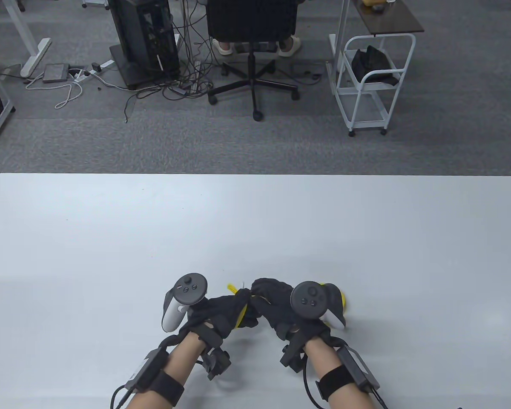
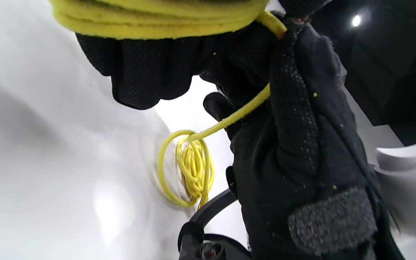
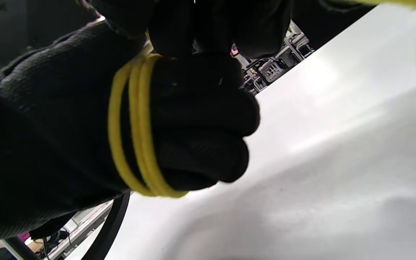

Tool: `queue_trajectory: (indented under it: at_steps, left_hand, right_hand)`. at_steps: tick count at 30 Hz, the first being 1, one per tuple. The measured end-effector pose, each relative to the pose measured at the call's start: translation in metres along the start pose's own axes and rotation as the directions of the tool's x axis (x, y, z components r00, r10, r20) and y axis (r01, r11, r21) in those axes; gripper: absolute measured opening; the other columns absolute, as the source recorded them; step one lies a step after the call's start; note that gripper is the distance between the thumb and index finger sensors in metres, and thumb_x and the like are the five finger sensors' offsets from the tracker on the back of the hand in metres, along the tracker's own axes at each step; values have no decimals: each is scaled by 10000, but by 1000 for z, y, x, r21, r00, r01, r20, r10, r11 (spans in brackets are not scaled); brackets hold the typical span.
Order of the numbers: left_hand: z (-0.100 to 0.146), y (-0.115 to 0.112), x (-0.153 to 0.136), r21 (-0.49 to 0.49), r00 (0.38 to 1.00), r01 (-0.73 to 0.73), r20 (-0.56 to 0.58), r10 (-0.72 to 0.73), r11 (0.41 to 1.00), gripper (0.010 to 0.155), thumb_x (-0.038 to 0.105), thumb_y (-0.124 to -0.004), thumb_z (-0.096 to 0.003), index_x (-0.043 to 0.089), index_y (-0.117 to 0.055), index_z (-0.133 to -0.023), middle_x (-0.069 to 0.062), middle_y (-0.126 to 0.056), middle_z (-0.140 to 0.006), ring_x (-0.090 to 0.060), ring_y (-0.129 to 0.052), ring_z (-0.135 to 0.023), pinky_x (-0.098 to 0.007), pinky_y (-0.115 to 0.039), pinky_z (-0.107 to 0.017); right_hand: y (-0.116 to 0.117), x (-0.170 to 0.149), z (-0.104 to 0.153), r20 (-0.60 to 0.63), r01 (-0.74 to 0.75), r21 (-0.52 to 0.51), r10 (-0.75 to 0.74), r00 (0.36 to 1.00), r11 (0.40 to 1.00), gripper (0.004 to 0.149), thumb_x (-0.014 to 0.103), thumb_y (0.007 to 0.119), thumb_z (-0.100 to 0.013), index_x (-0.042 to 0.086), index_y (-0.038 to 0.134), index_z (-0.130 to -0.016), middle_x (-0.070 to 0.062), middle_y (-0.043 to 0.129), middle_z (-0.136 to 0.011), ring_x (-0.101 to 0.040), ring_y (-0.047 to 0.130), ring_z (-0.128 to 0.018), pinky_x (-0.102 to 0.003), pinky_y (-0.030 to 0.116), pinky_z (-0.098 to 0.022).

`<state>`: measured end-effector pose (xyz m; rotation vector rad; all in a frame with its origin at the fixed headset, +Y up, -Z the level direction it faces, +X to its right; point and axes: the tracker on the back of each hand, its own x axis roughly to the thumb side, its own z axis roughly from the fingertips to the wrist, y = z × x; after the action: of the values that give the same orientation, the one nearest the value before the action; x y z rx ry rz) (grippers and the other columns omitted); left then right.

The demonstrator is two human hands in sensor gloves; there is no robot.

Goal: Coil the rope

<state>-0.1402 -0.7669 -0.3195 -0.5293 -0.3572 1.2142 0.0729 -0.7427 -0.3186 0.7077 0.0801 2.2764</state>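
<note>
Close to the near edge of the white table (image 1: 110, 221), the left hand (image 1: 221, 313) is a fist with turns of thin yellow rope (image 3: 135, 126) wound around it. The right hand (image 1: 272, 304), touching it, pinches the strand. The loose rope (image 2: 190, 168) lies piled under the right hand, so that hand is nearer.

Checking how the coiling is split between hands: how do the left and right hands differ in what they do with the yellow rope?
The left hand has several rope turns wound around its closed fingers; the right hand only pinches a single strand. The left hand carries the neat coil, while the right hand's strand leads down to a loose tangle on the table. Both wear black gloves and meet close together.
</note>
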Motion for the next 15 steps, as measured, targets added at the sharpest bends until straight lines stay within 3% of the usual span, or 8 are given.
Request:
queue_trajectory:
  at_steps: [6, 15]
  left_hand:
    - [2, 2, 1, 76, 998, -31, 53, 27, 997, 682, 500, -425, -617, 74, -646, -1102, -269, -739, -1082, -432, -846, -906, -459, -658, -690]
    - [5, 8, 0, 155, 986, -106, 144, 84, 982, 674, 518, -417, -608, 134, -590, -1135, -218, -626, -1163, -414, -728, -1005, -444, -572, -750]
  right_hand:
    - [3, 6, 0, 28, -52, -2, 52, 998, 999, 418, 390, 666, -593, 146, 700, -931, -188, 509, -1131, -491, 672, -929, -756, 471, -658]
    - [5, 5, 1, 20, -76, 24, 76, 997, 997, 407, 400, 664, -595, 176, 720, -929, -197, 518, -1125, -490, 684, -919, -754, 474, -657]
